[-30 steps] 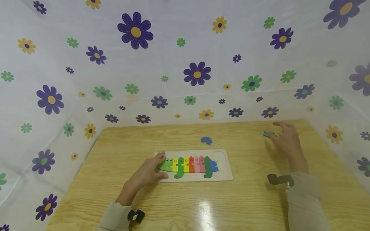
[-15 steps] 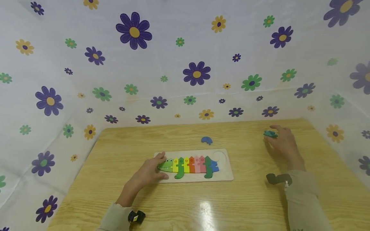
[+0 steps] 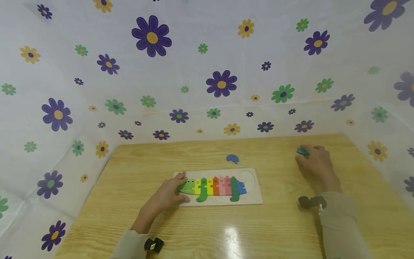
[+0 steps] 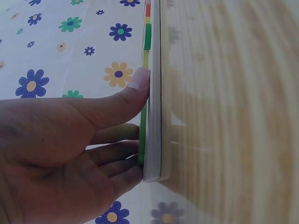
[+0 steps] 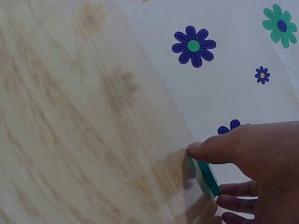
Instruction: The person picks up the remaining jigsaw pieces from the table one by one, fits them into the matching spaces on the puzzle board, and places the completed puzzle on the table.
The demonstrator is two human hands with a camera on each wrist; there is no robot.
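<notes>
In the head view, a pale wooden puzzle board [image 3: 253, 196] carries a crocodile made of several coloured pieces. My left hand [image 3: 164, 196] rests on its left end, fingers and thumb spread over the green head piece [image 3: 187, 186]. The left wrist view shows that thumb and the fingers pressing on the board's face. At the far right of the table, my right hand [image 3: 317, 162] pinches a teal puzzle piece [image 5: 209, 177] between thumb and fingers. The piece is tilted on edge, close to the tabletop. A blue curved puzzle piece [image 3: 232, 158] lies behind the board.
The wooden table [image 3: 207, 230] ends at a white flowered cloth [image 3: 181, 68] hung behind it and along both sides. A rounded recess [image 3: 248, 177] shows at the board's right end.
My right hand's fingers have closed down on the teal piece, which has tipped from lying flatter. The left hand and board keep their places; the view shifts slightly.
</notes>
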